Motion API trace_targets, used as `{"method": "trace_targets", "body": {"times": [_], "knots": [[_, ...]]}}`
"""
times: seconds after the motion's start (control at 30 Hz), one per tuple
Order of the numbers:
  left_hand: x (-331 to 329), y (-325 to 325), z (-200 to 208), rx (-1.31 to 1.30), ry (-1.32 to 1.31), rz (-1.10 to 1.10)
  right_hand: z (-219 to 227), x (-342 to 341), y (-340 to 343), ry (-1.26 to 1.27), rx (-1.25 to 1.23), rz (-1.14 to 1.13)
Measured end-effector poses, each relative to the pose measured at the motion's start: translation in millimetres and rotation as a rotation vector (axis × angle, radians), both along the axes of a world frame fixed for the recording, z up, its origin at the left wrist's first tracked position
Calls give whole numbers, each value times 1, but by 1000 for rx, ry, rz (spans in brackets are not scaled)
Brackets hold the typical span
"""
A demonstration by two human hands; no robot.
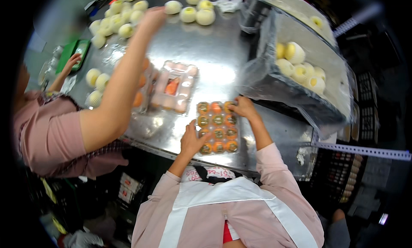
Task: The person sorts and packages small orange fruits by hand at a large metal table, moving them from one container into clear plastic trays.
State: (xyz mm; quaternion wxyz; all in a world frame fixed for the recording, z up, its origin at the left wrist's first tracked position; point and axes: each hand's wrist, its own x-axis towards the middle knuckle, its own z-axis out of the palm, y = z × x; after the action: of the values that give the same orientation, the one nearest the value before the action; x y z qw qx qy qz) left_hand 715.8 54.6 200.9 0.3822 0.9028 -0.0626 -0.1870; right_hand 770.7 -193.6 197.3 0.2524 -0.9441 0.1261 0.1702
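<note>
Table (223, 46) gleams near crates (367, 93) — left fingers (190, 130) spread, right fingers (238, 108) curled, hold unclear — touching fruit pack (218, 132).

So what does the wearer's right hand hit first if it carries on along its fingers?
The upper-right corner of the clear pack of orange items: the right hand's fingertips are already there, though touching or just above is hard to tell.

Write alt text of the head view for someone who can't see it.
A person's left fingers and right fingers touch a clear pack of round orange fruit on a metal table. At left, a co-worker's arm extends over the table near pale round fruit; at right stands a plastic-lined box of similar fruit.
</note>
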Motion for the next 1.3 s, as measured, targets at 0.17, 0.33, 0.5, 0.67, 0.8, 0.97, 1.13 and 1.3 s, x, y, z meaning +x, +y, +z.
{"method": "trace_targets", "body": {"times": [0.17, 0.33, 0.5, 0.67, 0.8, 0.97, 1.13, 1.3], "knots": [[14, -18, -7, -13, -83, -59, -14, -18, -6, -188, 32, -132], [-2, -2, -9, -14, -32, -47, -13, -26, 2, -86, 213, -168], [1, -3, 3, -67, 141, 69, -16, -27, -2, -54, 384, -257], [6, 0, -42, -165, 11, 85, -27, -21, -4, -126, 395, -189], [7, -8, -37, -467, 187, 252, -31, -28, 4, -184, 505, -242], [-4, 6, -14, -562, 400, 286, 7, -20, 34, -243, 726, -197], [3, 45, -6, -1094, 483, 687, 29, 28, 68, -130, 1211, -276], [10, 109, 17, -1321, 367, 818, -17, 49, 152, -682, 29, 505]]}}
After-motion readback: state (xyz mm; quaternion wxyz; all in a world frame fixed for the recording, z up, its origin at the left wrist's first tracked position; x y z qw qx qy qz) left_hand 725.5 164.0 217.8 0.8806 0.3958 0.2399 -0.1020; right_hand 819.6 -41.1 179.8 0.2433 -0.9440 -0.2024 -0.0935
